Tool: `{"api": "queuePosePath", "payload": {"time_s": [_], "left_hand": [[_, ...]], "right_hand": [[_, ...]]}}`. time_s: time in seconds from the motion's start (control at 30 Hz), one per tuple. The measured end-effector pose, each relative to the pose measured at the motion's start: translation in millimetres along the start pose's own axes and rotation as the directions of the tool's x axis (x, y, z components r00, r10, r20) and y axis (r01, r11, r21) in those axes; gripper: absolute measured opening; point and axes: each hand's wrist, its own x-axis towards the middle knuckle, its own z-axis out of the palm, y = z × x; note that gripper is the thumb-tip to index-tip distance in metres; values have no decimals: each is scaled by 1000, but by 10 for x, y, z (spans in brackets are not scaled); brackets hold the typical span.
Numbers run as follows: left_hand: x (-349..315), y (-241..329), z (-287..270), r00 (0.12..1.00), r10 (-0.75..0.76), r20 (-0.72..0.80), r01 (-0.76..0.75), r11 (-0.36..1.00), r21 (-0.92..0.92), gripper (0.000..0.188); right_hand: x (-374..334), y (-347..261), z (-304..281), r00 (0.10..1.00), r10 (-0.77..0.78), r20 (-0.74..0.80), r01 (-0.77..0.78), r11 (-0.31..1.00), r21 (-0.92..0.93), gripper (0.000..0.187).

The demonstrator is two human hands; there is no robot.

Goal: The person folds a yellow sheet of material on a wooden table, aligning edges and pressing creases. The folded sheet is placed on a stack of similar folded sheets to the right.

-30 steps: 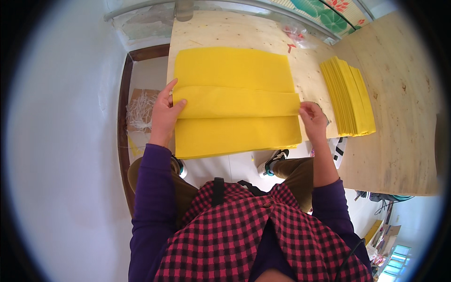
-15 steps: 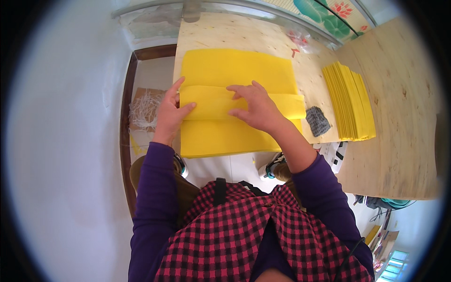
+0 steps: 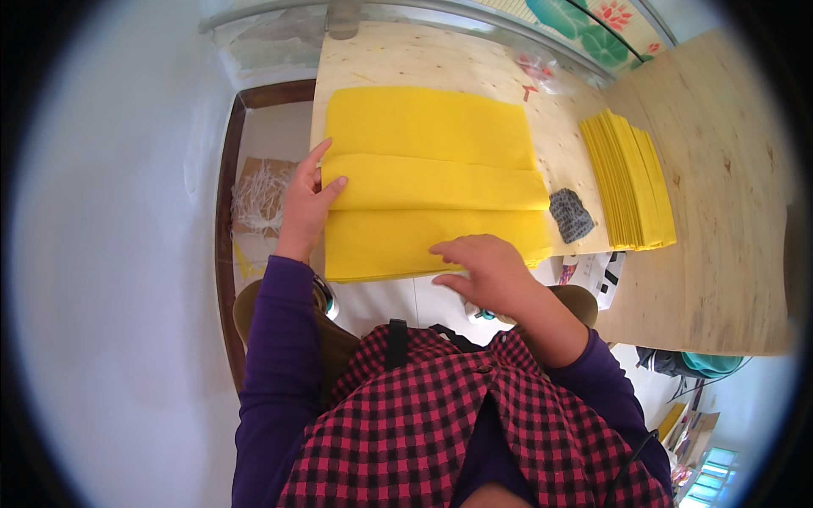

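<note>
A stack of yellow cloth sheets, felt-like and soft, lies on the wooden table. Across its top runs a folded yellow band, lying flat with its edge facing me. My left hand is at the stack's left edge, thumb resting on the band and index finger stretched up along the side; its other fingers are partly hidden. Over the near edge of the stack, my right hand hovers with thumb and fingers apart, holding nothing.
A grey patterned lump sits right of the stack. Farther right stands a pile of folded yellow cloth beside an upright wooden board. White strings lie on cardboard left of the table. A metal rail runs behind.
My right hand has moved from above the band toward me, to the near edge of the stack. The band now lies flatter and straighter. My left hand has stayed nearly still.
</note>
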Motion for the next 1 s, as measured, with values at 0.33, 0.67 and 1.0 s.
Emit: {"api": "queuePosePath", "payload": {"time_s": [0.33,0.67,1.0], "left_hand": [[7,-27,6,995,96,12,-97,993,64,62],[-18,47,34,989,135,53,-139,987,76,61],[-18,19,20,990,132,55,-135,988,71,61]], "right_hand": [[-310,1416,-241,654,480,-585,-438,871,225,38],[-331,1839,-82,594,659,-463,-387,737,554,46],[-256,1748,-128,572,722,-389,-218,591,777,49]]}}
